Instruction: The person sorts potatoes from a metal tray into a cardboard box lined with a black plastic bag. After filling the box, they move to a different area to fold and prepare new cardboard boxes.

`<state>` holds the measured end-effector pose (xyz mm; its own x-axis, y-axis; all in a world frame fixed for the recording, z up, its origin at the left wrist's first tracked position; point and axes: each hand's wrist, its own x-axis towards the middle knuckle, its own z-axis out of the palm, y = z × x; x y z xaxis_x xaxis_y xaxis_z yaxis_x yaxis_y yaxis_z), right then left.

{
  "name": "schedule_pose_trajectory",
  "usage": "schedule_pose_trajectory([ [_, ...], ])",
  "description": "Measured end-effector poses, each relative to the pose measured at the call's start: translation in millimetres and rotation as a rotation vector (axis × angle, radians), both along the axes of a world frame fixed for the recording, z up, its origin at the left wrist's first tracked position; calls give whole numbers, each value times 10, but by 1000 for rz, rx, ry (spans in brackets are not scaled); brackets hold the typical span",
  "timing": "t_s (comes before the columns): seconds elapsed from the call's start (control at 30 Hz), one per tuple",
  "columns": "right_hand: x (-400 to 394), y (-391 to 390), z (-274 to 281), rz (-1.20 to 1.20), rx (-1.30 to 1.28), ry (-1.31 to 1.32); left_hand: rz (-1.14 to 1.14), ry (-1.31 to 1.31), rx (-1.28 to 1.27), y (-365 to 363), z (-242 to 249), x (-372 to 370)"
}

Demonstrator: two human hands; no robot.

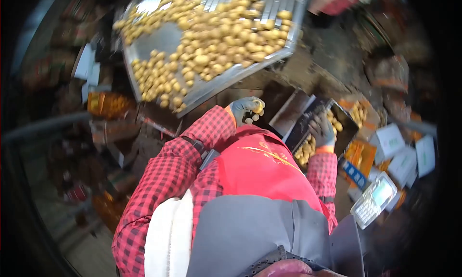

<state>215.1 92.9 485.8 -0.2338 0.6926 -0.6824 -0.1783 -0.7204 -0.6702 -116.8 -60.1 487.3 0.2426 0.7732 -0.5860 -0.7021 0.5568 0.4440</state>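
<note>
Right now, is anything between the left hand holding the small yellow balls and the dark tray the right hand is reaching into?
Nothing visible blocks it. The left hand holds a few yellow balls beside the dark tray, where the right hand rests among more balls. Only a flat dark panel lies between them, low down.

The way forward from the left hand (246, 111) is being blocked by the tilted metal tray (159, 41), heaped with yellow balls (216, 36). The right hand (321, 130) is being hemmed in by the walls of the dark box (349, 127). A narrow gap is being left between both hands, above the red apron (255, 166). Further right, room is being taken up by white cartons (399, 151) and a scale (373, 200).
</note>
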Motion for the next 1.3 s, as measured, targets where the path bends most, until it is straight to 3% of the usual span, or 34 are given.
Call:
schedule_pose_trajectory([
  [0.07,326,65,-496,93,-87,116,112,64,-83,-410,61,-243],
  [0.13,617,125,-1041,267,-214,501,231,139,-37,-987,-62,-409],
  [0.2,217,-114,-548,133,-232,-182,495,48,-107,-1695,-298,-505],
  [0.23,256,-99,-681,225,-250,-99,573,149,-283,-1948,-209,-526],
  [0.27,143,-77,-654,249,-249,-101,744,24,-299,-2313,-410,-557],
  [0.3,-10,-73,-597,298,-269,-155,904,112,-555,-2618,-645,-591],
  [0.4,-284,49,-637,385,-280,-166,1194,94,-475,-3359,-881,-763],
  [0.47,-423,202,-677,507,-254,-26,1456,368,-768,-3254,-786,-840],
  [0.53,-461,279,-787,525,-188,-75,1496,374,-644,-3383,-851,-1038],
  [0.6,-447,477,-1023,645,-252,320,1522,378,-513,-3409,-1075,-1254],
  [0.63,-580,398,-856,547,-204,-4,1378,1002,-782,-3375,-1261,-1367],
  [0.67,-642,370,-808,543,-190,-5,1119,1616,-1017,-3320,-1378,-1456],
  [0.7,-654,373,-788,555,-202,-2,997,1374,-1003,-2907,-531,-1397],
  [0.73,-689,339,-747,563,-216,-3,992,1366,-989,-2824,-655,-1515],
  [0.77,-794,259,-606,530,-220,-143,926,1614,-984,-2706,-832,-1667],
  [0.8,-795,283,-635,561,-289,-74,851,1861,-966,-2537,-863,-1782],
  [0.83,-787,256,-675,555,-283,-83,791,1915,-892,-2397,-882,-1892],
  [0.9,-877,174,-550,575,-288,-74,707,2058,-851,-2016,-795,-2085],
  [0.93,-948,77,-413,519,-219,-195,659,2156,-825,-1823,-735,-2158],
  [1.0,-1041,41,-178,552,-167,-126,557,2406,-601,-1386,-634,-2294],
  [1.07,-1031,68,-268,509,-157,-154,591,2301,-220,-842,-722,-2331],
  [1.13,-1069,115,-271,478,-145,-183,132,2027,-22,-350,-211,-2132],
  [1.2,-1246,118,-232,491,-125,-181,-62,2133,196,-4,-576,-1967],
  [1.3,-1758,220,31,536,-110,-127,66,2200,179,78,-899,-1969],
])
